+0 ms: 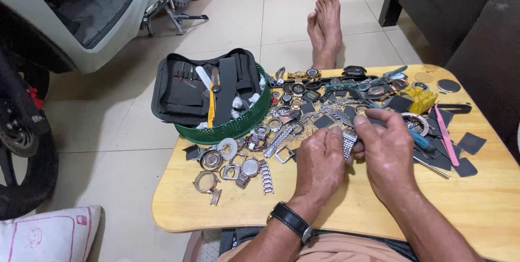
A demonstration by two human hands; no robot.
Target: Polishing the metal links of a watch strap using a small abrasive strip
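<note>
Both hands work over the middle of a small wooden surface (346,213) with rounded corners. The left hand (319,164) is curled closed, its fingertips pinching a short length of silver metal watch band (349,144); a black wristwatch (292,220) is strapped on that wrist. The right hand (385,151) is also closed, thumb and fingers meeting the same band from the other side, and a blue-handled tool (420,140) is gripped in it, the handle projecting toward the right edge. The band sits between the two hands, held just above the surface near its centre. At the far left corner a green plastic basket (233,126) overhangs the edge and carries an open black tool case (200,86) with a yellow-handled tool (211,107) lying on it. Between the basket and the left hand lies a scatter of silver watch cases (211,160), bezels and loose bracelet links (265,176). Along the far edge runs a row of assembled watches (303,74) and dark watch parts. Toward the right edge lie a pink tool (446,137), a yellow block (422,99), several dark square pads (471,143) and a round metal disc (448,85). Beyond the far edge, bare feet (325,24) rest on the tiled floor (130,132). A scooter wheel (24,154) stands at the left, well apart from the surface.
</note>
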